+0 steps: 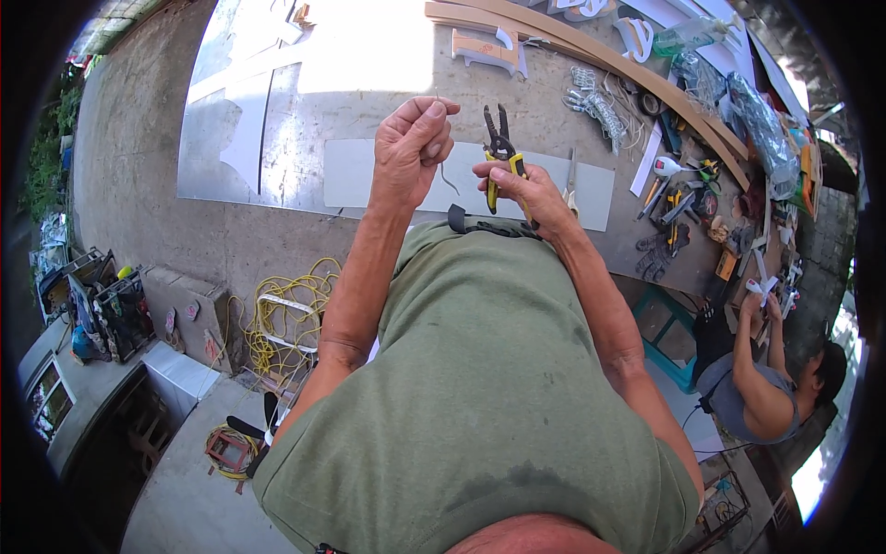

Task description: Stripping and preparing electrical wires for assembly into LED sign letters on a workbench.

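My left hand [413,146] is closed, its fingers pinching a thin grey wire [446,175]. One end of the wire pokes up above the fingertips and the other hangs down in a curl. In my right hand [540,196] is a wire stripper [501,146] with yellow and black handles. Its dark jaws point away from me and are spread apart, a short way to the right of my left hand and not touching the wire. Beneath both hands lies a long pale grey panel [369,175] on the worktable.
Shiny white sheets [217,138] lie at the left. A shaped letter piece [484,48], long brown strips [591,51] and coiled LED strings [598,111] lie farther off. Hand tools and a glove [653,258] crowd the right, where another person [752,388] works. Yellow cord [277,323] lies on the floor.
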Tool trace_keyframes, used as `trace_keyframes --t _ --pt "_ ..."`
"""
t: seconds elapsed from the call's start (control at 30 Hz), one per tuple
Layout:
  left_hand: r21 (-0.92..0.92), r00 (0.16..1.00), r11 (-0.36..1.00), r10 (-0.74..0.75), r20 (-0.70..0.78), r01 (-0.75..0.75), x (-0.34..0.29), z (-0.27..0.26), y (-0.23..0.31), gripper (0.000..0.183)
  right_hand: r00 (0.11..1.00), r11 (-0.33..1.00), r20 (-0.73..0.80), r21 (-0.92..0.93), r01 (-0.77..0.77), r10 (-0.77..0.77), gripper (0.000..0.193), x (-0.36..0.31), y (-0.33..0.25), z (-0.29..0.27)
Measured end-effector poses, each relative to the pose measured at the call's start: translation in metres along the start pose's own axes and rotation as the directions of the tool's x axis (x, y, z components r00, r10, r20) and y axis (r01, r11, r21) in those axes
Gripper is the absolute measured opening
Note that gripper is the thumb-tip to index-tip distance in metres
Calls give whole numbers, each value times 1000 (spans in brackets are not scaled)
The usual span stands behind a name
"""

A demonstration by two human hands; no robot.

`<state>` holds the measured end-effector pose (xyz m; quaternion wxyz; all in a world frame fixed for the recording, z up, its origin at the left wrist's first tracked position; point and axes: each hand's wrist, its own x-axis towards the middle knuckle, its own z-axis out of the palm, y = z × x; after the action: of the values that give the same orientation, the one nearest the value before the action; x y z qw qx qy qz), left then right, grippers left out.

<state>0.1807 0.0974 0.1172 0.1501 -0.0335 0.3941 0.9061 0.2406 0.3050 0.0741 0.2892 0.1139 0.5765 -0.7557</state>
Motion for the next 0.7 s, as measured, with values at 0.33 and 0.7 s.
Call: trace_keyframes --t 0.33,0.7 --pt "-132 992 985 107 -63 -115 8 -1 0 21 974 992 185 -19 -127 128 36 26 8 10" --pt "959 800 255 598 -55 -125 2 -36 -15 56 993 977 -53 -193 94 -106 24 13 -16 -9"
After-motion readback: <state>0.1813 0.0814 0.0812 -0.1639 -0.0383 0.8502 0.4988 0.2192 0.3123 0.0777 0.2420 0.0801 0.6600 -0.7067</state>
